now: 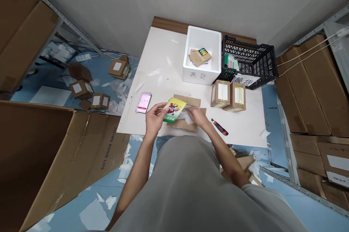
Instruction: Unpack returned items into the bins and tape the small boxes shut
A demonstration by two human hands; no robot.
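Note:
My left hand (154,117) is closed on the edge of a flat yellow-and-green box or packet (176,109) with a colourful cartoon figure and white lettering. It is held tilted above an opened cardboard box (188,100), whose flaps spread out on the table. My right hand (197,116) reaches into that box from the right, its fingers bent onto crumpled translucent plastic packaging (186,117). Its fingertips are partly hidden. To the left of my left hand lies a phone (144,102) with a lit screen. A red-and-black utility knife (219,126) lies to the right of my right hand.
On the white table (152,61) stand a white foam bin (201,76) holding small flat boxes, a black crate (249,56), and two taped cartons (220,94). A large open carton (89,145) is at left; shelves of boxes (313,83) are at right. Paper scraps litter the floor.

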